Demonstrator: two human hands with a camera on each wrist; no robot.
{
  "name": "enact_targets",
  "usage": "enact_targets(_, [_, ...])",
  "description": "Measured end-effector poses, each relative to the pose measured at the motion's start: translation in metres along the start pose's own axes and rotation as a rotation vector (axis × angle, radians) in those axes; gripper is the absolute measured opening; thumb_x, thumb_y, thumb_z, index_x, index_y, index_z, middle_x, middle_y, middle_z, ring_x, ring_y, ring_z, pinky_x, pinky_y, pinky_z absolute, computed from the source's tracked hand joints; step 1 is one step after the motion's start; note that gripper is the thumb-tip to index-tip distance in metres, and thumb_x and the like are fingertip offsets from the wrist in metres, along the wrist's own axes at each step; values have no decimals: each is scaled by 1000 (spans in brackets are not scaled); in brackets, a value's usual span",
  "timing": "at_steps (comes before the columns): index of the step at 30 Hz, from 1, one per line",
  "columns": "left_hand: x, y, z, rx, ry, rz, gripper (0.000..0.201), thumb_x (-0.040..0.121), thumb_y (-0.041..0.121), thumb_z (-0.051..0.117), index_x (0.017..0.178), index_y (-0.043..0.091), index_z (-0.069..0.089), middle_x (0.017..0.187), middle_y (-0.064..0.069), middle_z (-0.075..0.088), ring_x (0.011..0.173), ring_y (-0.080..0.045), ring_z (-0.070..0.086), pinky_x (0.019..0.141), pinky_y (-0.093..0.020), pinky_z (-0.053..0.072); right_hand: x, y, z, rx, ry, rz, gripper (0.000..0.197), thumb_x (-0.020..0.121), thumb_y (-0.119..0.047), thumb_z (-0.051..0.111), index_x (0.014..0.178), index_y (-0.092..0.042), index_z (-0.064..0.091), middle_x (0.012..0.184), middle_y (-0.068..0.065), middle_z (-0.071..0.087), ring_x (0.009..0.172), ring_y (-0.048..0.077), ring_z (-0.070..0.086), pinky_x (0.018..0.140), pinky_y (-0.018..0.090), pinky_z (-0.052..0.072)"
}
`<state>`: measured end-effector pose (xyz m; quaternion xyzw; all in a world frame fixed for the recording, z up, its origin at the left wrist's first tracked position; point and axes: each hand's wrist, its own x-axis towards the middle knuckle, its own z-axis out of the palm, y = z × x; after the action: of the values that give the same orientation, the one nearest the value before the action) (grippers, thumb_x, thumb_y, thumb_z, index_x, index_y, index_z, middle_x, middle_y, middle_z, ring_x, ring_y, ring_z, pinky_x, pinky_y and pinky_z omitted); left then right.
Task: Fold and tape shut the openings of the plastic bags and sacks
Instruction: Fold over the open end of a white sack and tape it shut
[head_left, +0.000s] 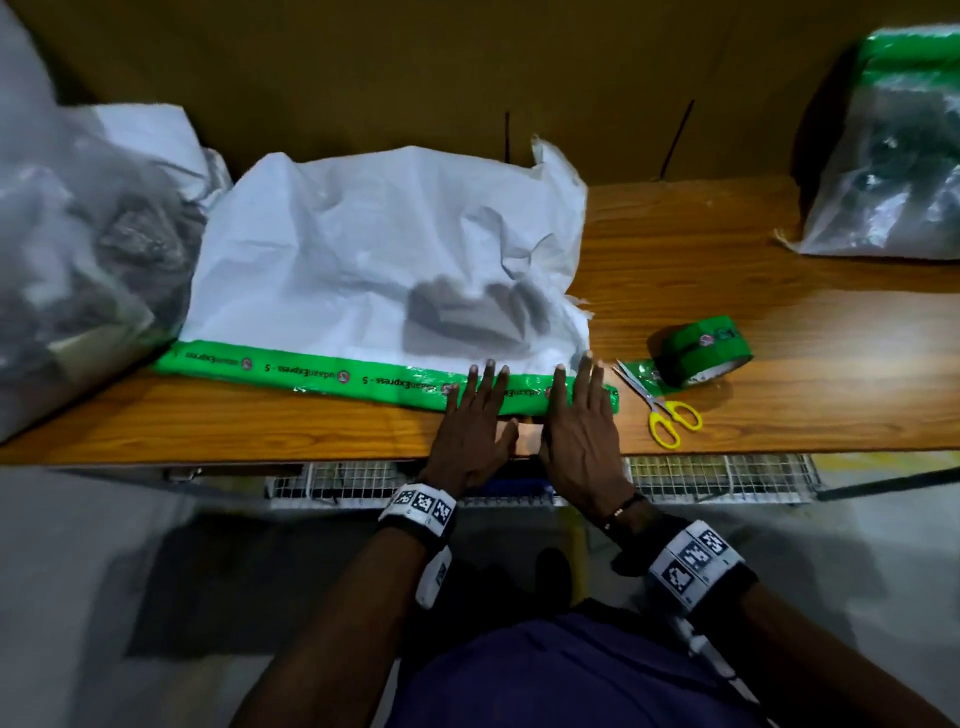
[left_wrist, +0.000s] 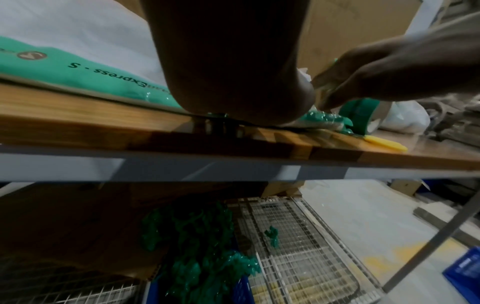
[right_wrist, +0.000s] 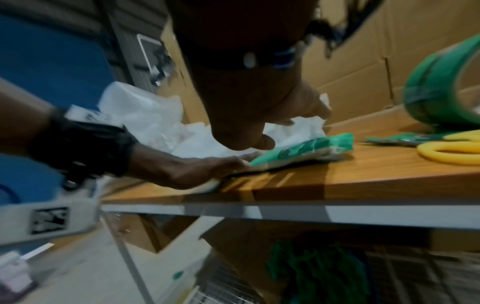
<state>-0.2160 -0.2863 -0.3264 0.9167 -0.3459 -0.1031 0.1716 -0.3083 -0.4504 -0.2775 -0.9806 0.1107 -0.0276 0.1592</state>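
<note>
A white woven sack (head_left: 363, 260) lies flat on the wooden table (head_left: 779, 322), its folded near edge covered by green printed tape (head_left: 311, 371). My left hand (head_left: 480, 395) and right hand (head_left: 579, 395) lie side by side with straight fingers pressing the right end of that taped fold (right_wrist: 306, 152). In the left wrist view the taped edge (left_wrist: 103, 76) runs off to the left of my palm. A dark lump shows through the sack just beyond my fingers.
A green tape roll (head_left: 698, 351) and yellow-handled scissors (head_left: 667, 410) lie right of my hands. A clear bag (head_left: 78, 260) of dark items sits at the left, another taped bag (head_left: 893, 156) at the far right. Cardboard stands behind. Wire racks (left_wrist: 298, 246) and green tape scraps (left_wrist: 197, 257) lie below.
</note>
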Motion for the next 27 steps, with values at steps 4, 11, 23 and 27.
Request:
enact_targets(4, [0,-8,-7,-36,-33,24,78,97,45,27,168,21,4,175,0,-5,161,-21,-8,128,-57,8,6,-3,16,58,-47,-228,64,97,-16,54,154,8,39,163,29,33,154,45,29,118,61,39])
enact_targets(11, [-2,-45,-19,116,-78,226,78,102,46,38,168,18,8,175,1,1,162,-17,-1,130,-44,11,6,11,46,5,-38,-222,68,110,-46,31,159,0,36,169,19,29,159,34,23,125,52,30])
enact_targets(23, [-24,-197,-90,228,-140,491,78,102,50,48,167,18,18,174,0,14,160,-16,16,127,-42,17,-2,-2,50,-149,25,-170,76,109,-52,37,164,-2,25,174,14,16,162,26,9,129,48,22])
enact_targets(27, [-30,-222,-102,202,-203,477,75,104,55,35,167,20,15,174,3,9,160,-15,11,130,-45,15,0,-29,56,-113,117,-79,73,108,-49,35,159,4,34,170,19,26,159,33,21,125,55,28])
